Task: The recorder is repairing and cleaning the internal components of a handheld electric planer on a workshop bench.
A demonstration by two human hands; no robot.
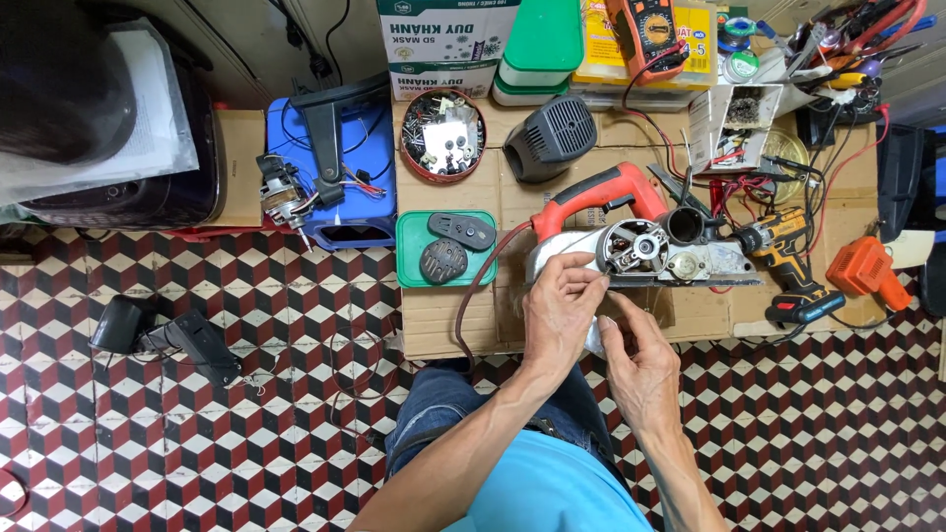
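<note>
**Opened planer at the counter's front edge**

Both hands meet at the near edge of the counter [443, 325] — left hand [560, 310] resting on the opened power planer [641, 246], right hand [636, 360] just beside it, nearer the person. Left of the planer sits a tray [409, 251] with two covers [453, 246] in it. Behind that, a round tin of small parts [442, 136], a vented housing [552, 138] to its right. Right of the planer lies a cordless drill [788, 261] — a multimeter [645, 34] at the back.

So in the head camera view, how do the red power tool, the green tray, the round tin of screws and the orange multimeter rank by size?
1. Red power tool
2. Green tray
3. Round tin of screws
4. Orange multimeter, though it is cut off by the frame's top edge, so this place is unsure.
</note>
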